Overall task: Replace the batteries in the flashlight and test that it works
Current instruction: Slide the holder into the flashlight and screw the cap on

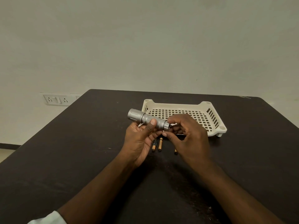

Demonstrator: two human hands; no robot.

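dark tabletop [80, 159] fills the lower half of the head view, matte, with faint pale scuffs and dusty streaks near the middle; behind it a plain pale wall [145, 38]; a white socket plate [55, 99] with a switch sits low on that wall, left of the table's far corner; both forearms reach in from the bottom edge and meet over the table centre; left hand [139, 139] is palm-up and tilted inward, fingers curled under the silver flashlight [148, 119], thumb pressed across the top of the knurled barrel, so the barrel is gripped between thumb and fingers; flashlight is held clear of the table, lying nearly level, wide head end pointing left and slightly away, tail end pointing right; right hand [187, 135] shows its back to the camera, fingers bent and gathered at the flashlight's tail end, fingertips pinching at a small dark part there; cannot tell whether that part is a cap or an open end; on the table just below the hands lie two batteries [157, 144] side by side, roughly parallel, and a third battery [175, 151] is mostly hidden under the right hand; cream perforated plastic tray [215, 117] stands on short feet just beyond the hands, right of centre; a pale sleeve cuff [48, 219] shows at the lower left edge.
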